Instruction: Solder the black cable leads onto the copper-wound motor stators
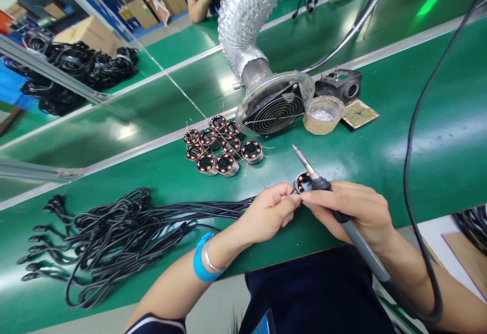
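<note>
The copper-wound ring [299, 181] is just beyond my fingertips, above the near part of the green tabletop [384, 171]. My left hand [268, 212] has thumb and forefinger pinched together at its near edge; I can't tell exactly what is between them. My right hand [353, 207] is curled around the soldering iron [360, 253], fingertips meeting the left ones, the iron's bare tip pointing past the ring. Black cables [129, 217] lie heaped to my left, some running under my left hand. Farther off are a cluster of similar rings [224, 147], a round-framed fan [274, 113] under a silver duct [247, 19], and a small pot [322, 123].
</note>
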{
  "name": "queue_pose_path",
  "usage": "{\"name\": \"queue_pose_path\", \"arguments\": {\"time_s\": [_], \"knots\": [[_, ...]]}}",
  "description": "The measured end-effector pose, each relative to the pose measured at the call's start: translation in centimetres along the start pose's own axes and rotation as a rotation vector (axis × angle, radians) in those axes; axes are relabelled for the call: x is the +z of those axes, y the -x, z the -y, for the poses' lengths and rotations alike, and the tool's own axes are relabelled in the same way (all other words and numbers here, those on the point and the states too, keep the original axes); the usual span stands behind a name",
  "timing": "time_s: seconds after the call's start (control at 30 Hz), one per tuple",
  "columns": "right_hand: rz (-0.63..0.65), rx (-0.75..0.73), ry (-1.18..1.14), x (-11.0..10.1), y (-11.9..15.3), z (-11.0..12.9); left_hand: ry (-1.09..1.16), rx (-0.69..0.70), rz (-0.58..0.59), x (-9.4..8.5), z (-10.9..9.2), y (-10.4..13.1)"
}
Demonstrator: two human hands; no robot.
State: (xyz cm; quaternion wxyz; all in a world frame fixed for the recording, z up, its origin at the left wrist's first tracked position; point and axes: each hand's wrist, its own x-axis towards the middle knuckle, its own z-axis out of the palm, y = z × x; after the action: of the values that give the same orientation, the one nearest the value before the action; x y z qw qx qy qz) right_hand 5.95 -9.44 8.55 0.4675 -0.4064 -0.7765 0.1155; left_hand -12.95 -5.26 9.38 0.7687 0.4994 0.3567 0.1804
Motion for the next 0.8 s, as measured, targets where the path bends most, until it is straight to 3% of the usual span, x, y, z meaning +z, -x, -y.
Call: {"name": "queue_pose_path", "arguments": {"time_s": [0.07, 0.23, 0.37, 0.53, 0.8], "knots": [[0.0, 0.017, -0.02, -0.5, 0.1, -0.1, 0.046, -0.001, -0.026, 0.2, 0.0, 0.0], [0.197, 0.102, -0.102, -2.0, 0.3, -1.0, 0.061, -0.007, -0.087, 0.4, 0.2, -0.2], [0.062, 0.045, -0.11, -0.6, 0.2, -1.6, 0.055, 0.02, -0.146, 0.7, 0.3, -0.4], [-0.228, 0.179, -0.014, 1.7, 0.2, -1.1, 0.075, 0.039, -0.247, 1.3, 0.5, -0.3], [-0.145, 0.033, 0.025, 1.1, 0.6, -0.9, -0.033, 0.074, -0.33, 1.8, 0.9, -0.3]]}}
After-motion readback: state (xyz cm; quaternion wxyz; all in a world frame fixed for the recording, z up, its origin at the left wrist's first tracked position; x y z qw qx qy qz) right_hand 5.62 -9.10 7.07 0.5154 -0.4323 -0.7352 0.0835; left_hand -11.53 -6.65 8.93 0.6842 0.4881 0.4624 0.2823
